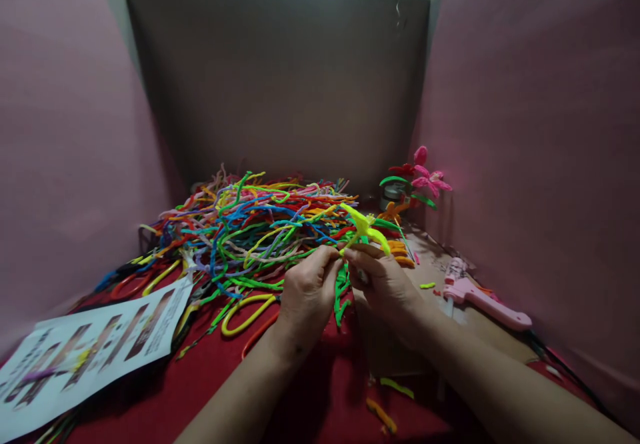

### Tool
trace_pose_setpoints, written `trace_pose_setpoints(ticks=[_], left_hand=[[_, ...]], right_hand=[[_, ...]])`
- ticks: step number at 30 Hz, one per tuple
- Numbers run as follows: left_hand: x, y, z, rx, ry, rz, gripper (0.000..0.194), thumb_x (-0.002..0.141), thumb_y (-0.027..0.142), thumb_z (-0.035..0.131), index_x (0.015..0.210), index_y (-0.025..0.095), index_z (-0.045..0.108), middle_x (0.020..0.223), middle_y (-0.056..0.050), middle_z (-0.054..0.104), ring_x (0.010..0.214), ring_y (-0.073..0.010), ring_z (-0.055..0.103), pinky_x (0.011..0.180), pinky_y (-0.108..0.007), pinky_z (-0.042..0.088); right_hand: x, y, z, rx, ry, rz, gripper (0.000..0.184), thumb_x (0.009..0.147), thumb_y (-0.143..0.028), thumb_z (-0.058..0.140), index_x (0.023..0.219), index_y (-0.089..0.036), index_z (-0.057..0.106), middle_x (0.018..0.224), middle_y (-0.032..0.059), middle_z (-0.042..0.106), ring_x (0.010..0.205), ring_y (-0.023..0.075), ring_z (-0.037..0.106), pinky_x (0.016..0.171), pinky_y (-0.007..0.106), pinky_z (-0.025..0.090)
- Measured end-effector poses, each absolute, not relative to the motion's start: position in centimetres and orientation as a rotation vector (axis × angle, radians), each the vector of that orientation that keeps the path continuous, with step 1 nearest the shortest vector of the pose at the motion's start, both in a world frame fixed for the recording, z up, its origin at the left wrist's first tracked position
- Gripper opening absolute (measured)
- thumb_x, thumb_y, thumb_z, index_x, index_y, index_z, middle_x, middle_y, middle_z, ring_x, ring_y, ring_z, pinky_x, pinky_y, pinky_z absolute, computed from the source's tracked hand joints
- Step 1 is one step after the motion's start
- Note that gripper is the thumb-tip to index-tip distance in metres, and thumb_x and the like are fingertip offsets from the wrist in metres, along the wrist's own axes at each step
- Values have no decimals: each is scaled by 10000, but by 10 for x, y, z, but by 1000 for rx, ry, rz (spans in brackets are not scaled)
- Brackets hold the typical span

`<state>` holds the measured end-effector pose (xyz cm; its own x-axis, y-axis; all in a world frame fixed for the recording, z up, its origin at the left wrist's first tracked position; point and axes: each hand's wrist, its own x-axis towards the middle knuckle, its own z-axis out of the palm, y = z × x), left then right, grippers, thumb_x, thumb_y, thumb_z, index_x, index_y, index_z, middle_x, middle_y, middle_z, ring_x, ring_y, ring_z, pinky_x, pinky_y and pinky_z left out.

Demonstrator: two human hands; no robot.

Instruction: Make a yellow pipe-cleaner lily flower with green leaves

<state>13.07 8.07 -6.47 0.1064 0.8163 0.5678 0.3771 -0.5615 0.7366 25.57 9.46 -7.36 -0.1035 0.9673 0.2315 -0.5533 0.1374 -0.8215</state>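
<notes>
A bright yellow pipe-cleaner flower (364, 225) stands up between my two hands at the middle of the view. My left hand (311, 291) is closed, its thumb and fingertips pinching near the flower's base. From the other side my right hand (387, 283) also grips that base with bent fingers. The fingertips nearly meet, so the exact hold is partly hidden. Green pipe-cleaner pieces (342, 301) show just below and between the hands. Behind my left hand lies a large heap of multicoloured pipe cleaners (270, 224).
A pink glue gun (487, 304) lies on a cardboard sheet (505, 344) at right. Finished pipe-cleaner flowers (431, 181) stand at the back right. Scissors with yellow handles (245, 314) and a printed sheet (100, 357) are at left. Pink side panels (550, 131) flank the red cloth (225, 391).
</notes>
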Motion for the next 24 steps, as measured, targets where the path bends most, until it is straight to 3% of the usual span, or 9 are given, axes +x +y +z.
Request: trace_pose_setpoints(ticks=[5, 10, 14, 17, 21, 24], left_hand=[[131, 80, -61, 1938, 1150, 1504, 123, 798, 229, 507, 723, 195, 598, 665, 1, 571, 625, -122, 506, 604, -214, 376], [129, 85, -57, 1424, 928, 1202, 206, 759, 300, 557, 616, 168, 490, 483, 67, 390, 368, -43, 298, 367, -167, 246], [120, 88, -57, 1109, 580, 905, 147, 761, 279, 585, 740, 156, 508, 495, 87, 367, 336, -6, 150, 307, -132, 168], [117, 87, -54, 1063, 483, 788, 143, 772, 256, 577, 875, 169, 528, 511, 94, 362, 347, -8, 94, 299, -125, 154], [124, 83, -53, 1397, 782, 1018, 154, 789, 323, 543, 761, 172, 540, 535, 52, 436, 354, -39, 279, 341, -162, 240], [129, 80, -59, 1845, 1130, 1321, 92, 755, 272, 581, 750, 180, 580, 637, 0, 544, 516, -99, 477, 502, -208, 357]], right_hand=[[256, 94, -78, -627, -1076, 1374, 145, 649, -266, 715, 728, -161, 653, 541, -57, 428, 475, 55, 278, 452, 218, 205], [259, 97, -77, -586, -1140, 1398, 161, 654, -288, 691, 754, -163, 692, 581, -25, 533, 492, 72, 370, 460, 223, 266], [263, 99, -77, -538, -1084, 1549, 219, 628, -286, 704, 813, -170, 699, 599, -11, 578, 508, 86, 434, 483, 220, 324], [265, 100, -77, -497, -1108, 1578, 144, 638, -260, 701, 748, -167, 691, 554, -23, 547, 486, 76, 416, 486, 214, 330], [263, 99, -75, -486, -1109, 1483, 119, 653, -244, 670, 736, -160, 683, 545, -34, 503, 465, 65, 356, 460, 211, 288], [261, 97, -74, -518, -1119, 1394, 87, 665, -236, 650, 700, -159, 668, 553, -39, 470, 477, 66, 321, 464, 221, 257]])
